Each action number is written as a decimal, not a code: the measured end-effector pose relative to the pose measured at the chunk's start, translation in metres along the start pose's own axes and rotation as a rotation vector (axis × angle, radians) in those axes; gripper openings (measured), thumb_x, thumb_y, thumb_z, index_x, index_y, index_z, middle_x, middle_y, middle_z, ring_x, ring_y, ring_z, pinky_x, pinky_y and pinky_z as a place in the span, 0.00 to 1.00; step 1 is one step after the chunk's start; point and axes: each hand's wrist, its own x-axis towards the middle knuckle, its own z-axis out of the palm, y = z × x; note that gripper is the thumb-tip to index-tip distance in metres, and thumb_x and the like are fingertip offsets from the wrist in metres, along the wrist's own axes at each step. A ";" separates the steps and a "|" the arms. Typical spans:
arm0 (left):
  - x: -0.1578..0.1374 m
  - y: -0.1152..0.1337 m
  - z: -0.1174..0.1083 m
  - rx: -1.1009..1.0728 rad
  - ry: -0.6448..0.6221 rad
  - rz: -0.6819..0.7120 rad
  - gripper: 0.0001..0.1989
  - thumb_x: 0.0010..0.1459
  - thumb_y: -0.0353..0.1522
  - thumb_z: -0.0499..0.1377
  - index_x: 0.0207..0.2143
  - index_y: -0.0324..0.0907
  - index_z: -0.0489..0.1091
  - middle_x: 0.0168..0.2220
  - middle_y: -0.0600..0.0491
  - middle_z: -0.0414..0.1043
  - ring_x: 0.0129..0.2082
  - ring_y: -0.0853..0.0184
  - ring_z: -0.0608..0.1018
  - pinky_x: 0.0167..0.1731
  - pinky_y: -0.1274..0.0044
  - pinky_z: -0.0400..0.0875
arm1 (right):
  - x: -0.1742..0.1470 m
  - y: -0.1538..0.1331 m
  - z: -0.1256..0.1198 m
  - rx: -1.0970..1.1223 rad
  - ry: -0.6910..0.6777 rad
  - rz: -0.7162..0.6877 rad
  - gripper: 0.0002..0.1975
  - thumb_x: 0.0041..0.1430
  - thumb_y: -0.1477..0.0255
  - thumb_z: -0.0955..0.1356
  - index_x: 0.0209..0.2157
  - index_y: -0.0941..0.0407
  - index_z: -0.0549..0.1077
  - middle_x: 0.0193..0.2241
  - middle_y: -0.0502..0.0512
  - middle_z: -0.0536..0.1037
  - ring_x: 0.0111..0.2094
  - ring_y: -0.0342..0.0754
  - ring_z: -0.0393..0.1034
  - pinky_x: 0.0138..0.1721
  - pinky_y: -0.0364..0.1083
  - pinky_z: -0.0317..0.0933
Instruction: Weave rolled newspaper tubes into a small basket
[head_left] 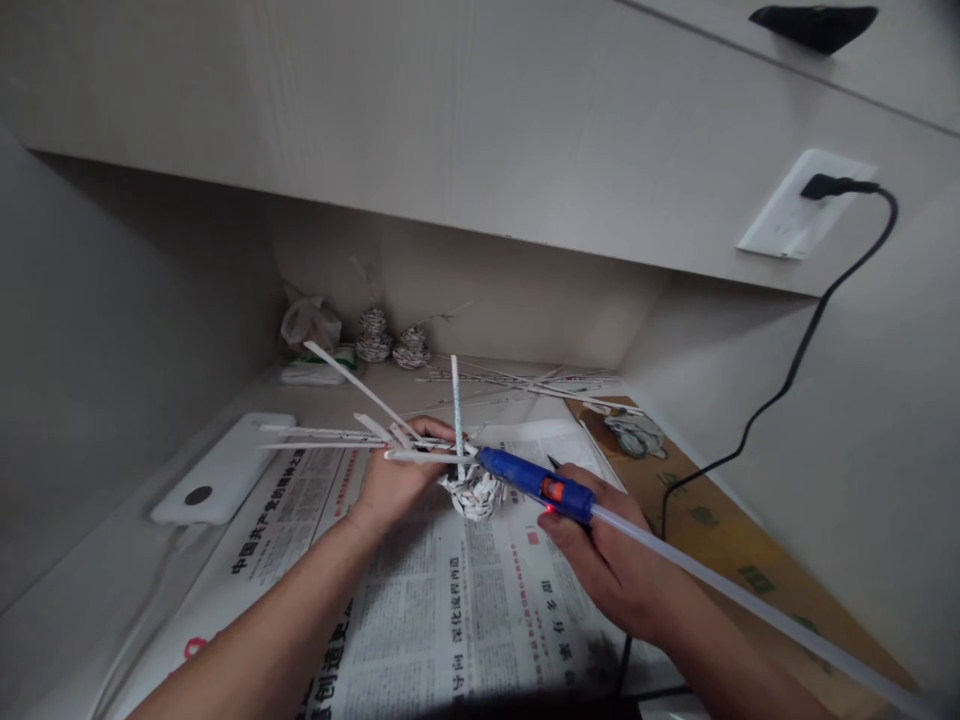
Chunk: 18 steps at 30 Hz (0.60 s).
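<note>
My right hand point(611, 560) is wrapped round a blue hot glue gun point(525, 474), a long translucent glue stick point(720, 577) trailing from its back end. Its nozzle is at the top of a small woven paper piece point(477, 495), touching or very close to it. My left hand point(397, 478) grips that piece and its rolled paper strips from the left. Several strips stick out to the left and upward, one upright strip point(457, 400) among them. The fingertips of my left hand are partly hidden behind the strips.
Newspaper point(420, 600) covers the work surface. At the back stand two woven gourd shapes point(374, 338) beside a plastic bag point(310, 322). Loose paper sticks point(517, 380) lie behind; a crumpled paper lump point(636, 436) rests on cardboard point(720, 530). A white power box point(225, 470) is left, a black cord point(795, 360) right.
</note>
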 end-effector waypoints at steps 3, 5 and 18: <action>0.001 0.002 -0.001 0.026 0.038 -0.001 0.04 0.46 0.31 0.62 0.28 0.42 0.73 0.30 0.52 0.77 0.31 0.65 0.77 0.33 0.75 0.71 | -0.001 -0.001 -0.002 0.022 -0.025 0.017 0.09 0.64 0.65 0.61 0.31 0.53 0.62 0.25 0.48 0.67 0.25 0.43 0.62 0.27 0.45 0.56; 0.001 0.003 -0.001 0.056 0.032 -0.001 0.05 0.46 0.31 0.62 0.29 0.42 0.73 0.30 0.52 0.77 0.30 0.65 0.77 0.32 0.75 0.71 | -0.001 -0.001 -0.002 0.034 -0.039 0.016 0.09 0.65 0.64 0.61 0.31 0.54 0.62 0.25 0.48 0.67 0.25 0.43 0.62 0.28 0.45 0.56; 0.001 0.000 0.000 0.042 -0.003 0.011 0.07 0.46 0.32 0.64 0.31 0.41 0.74 0.30 0.52 0.77 0.29 0.66 0.77 0.31 0.76 0.71 | -0.003 0.002 -0.002 0.179 -0.119 0.074 0.13 0.63 0.60 0.63 0.31 0.54 0.64 0.23 0.46 0.66 0.24 0.41 0.60 0.27 0.43 0.55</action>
